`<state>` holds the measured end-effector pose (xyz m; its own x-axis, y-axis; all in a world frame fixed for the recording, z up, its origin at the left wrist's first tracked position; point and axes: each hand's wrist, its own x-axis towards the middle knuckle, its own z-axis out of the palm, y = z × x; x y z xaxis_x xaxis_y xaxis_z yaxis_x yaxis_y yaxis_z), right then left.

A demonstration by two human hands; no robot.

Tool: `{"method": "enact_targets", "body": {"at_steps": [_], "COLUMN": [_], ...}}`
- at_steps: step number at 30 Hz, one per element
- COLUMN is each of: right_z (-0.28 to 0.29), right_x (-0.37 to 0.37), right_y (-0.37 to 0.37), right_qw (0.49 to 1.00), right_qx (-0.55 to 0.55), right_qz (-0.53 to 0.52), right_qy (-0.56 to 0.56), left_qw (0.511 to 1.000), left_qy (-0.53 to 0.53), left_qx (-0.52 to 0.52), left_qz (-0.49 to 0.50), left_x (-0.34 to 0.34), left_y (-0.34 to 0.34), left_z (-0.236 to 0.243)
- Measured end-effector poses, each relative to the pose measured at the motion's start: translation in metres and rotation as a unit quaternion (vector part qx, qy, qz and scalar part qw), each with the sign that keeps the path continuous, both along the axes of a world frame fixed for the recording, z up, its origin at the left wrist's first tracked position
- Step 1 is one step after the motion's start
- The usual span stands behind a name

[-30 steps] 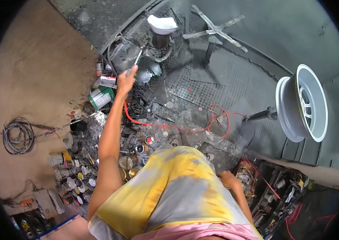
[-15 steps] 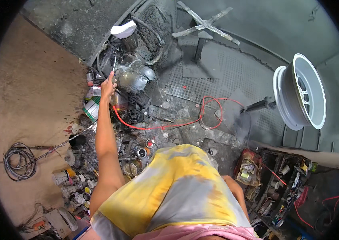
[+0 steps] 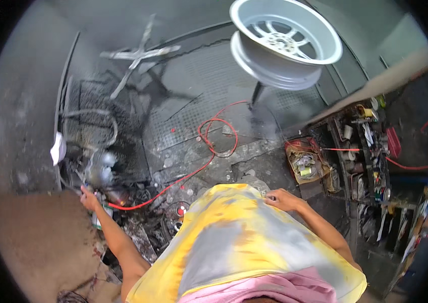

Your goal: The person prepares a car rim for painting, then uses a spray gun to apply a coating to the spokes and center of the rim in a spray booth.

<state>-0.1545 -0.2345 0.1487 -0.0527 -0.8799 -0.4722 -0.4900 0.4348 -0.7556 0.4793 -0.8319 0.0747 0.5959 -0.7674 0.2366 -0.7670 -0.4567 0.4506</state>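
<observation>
My left hand [image 3: 90, 199] reaches down at the left with fingers closed round a slender silver tool [image 3: 80, 179], whose exact kind I cannot tell. Beside it are the red hose [image 3: 143, 204], a white cloth or paper piece [image 3: 58, 149] and grey, paint-coated clutter [image 3: 102, 166]. My right hand [image 3: 277, 199] is closed near my waist, by the edge of the yellow-and-grey fabric [image 3: 229, 237]; what it holds is too small to make out. Ahead at upper right, a silver wheel rim [image 3: 274, 70] sits on a dark stand [image 3: 257, 96].
A cross-shaped stand [image 3: 138, 55] stands at back left before grey walls. At right are a cluttered shelf rack [image 3: 355, 161] and a box of scraps [image 3: 305, 164]. Hose loops [image 3: 219, 121] and small litter lie on the dirty floor [image 3: 244, 166].
My view has swung right, so rim and stands appear further left. My left hand sits lower and further left in the picture. My right hand has come into clearer view at my waist.
</observation>
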Motion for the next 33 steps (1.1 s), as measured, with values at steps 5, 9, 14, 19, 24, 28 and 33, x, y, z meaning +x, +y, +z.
{"method": "enact_targets", "body": {"at_steps": [5,9,14,19,24,28,33], "right_z": [-0.04,0.03,0.192,0.321,0.365,0.341,0.257], "right_x": [-0.028,-0.098,-0.217,-0.3,-0.407,-0.511,-0.621], "right_y": [-0.004,-0.028,-0.047,-0.097,-0.198,-0.308,-0.426], "right_qw": [0.982,0.978,0.901,0.819,0.797,0.826,0.84], "right_qx": [-0.153,-0.145,-0.267,-0.338,-0.321,-0.235,-0.181], "right_qz": [-0.109,-0.109,-0.281,-0.262,-0.17,-0.143,-0.126], "right_qy": [0.028,0.098,0.195,0.383,0.482,0.491,0.496], "left_qw": [0.961,0.823,0.56,0.178,-0.055,-0.173,-0.261], "left_qy": [-0.027,0.394,0.513,0.639,0.637,0.62,0.613], "left_qx": [-0.159,0.024,0.387,0.604,0.724,0.75,0.738], "left_qz": [-0.225,-0.409,-0.523,-0.441,-0.259,-0.152,-0.105], "left_x": [-0.188,-0.408,-0.603,-0.732,-0.819,-0.865,-0.876], "left_y": [0.052,0.144,0.272,0.329,0.332,0.321,0.303], "left_z": [0.022,0.03,0.081,0.125,0.147,0.159,0.18]}}
